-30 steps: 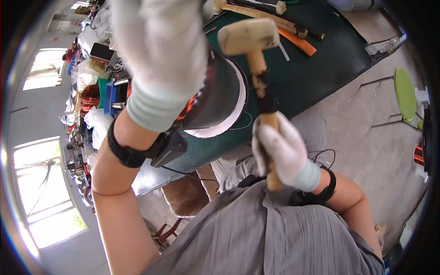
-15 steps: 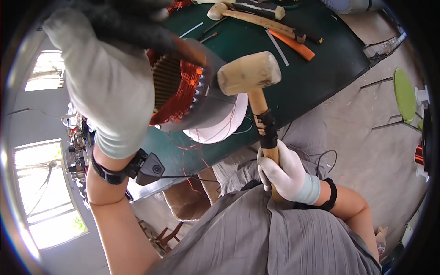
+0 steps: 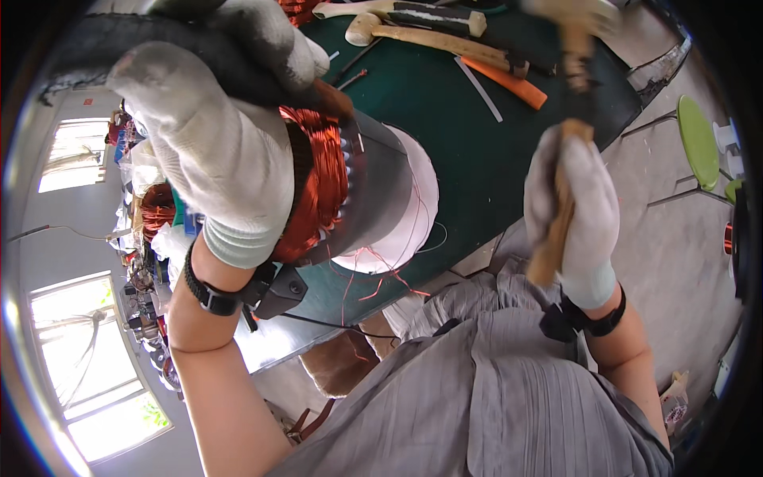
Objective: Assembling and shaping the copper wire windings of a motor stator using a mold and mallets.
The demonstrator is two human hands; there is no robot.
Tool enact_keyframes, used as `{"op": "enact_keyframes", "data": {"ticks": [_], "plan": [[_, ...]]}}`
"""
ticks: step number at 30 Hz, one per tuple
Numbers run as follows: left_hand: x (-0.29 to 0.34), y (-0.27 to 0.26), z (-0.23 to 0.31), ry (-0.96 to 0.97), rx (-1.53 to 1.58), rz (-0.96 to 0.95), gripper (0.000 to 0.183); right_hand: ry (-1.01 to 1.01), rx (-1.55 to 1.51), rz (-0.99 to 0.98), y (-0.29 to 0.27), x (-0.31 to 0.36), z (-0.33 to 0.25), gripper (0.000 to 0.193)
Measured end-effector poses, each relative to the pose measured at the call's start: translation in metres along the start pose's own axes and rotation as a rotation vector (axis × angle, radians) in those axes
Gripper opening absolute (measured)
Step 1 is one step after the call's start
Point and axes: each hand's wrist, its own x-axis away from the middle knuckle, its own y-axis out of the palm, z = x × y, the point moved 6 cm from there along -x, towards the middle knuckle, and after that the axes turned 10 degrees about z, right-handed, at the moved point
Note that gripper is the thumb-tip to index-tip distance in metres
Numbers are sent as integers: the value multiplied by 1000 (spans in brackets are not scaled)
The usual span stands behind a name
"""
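My left hand (image 3: 207, 143), in a white glove, is wrapped round a thick black bar (image 3: 230, 60) with a brown end that meets the rim of a motor stator (image 3: 381, 179). Red-brown copper windings (image 3: 322, 191) bulge from the stator's open end, with white pieces along its edge. The grey shell lies tilted on its side against a white round pad (image 3: 425, 183). My gloved right hand (image 3: 584, 215) grips the handle of a mallet (image 3: 575, 67), raised to the right of the stator. The mallet's pale head is blurred at the top edge.
On the dark green table (image 3: 469, 175) lie a wooden-handled hammer (image 3: 445, 46), another hammer (image 3: 397, 9), an orange strip (image 3: 505, 82) and a white strip (image 3: 479, 89). Loose red wires (image 3: 381, 274) trail below the stator. A green stool (image 3: 697, 143) stands on the right.
My right hand has lifted the mallet up and to the right, away from the stator. My left hand and the stator appear slightly farther right and lower in view.
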Motion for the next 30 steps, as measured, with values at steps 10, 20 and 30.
{"op": "enact_keyframes", "data": {"ticks": [10,20,30], "plan": [[-7,-7,1,59,-102,179,61,116,-55,-219,18,0,15,28],[-2,-15,4,66,2,59,60,109,-50,-218,31,9,20,28],[2,-4,4,88,-73,116,62,98,-72,-92,13,9,22,30]]}}
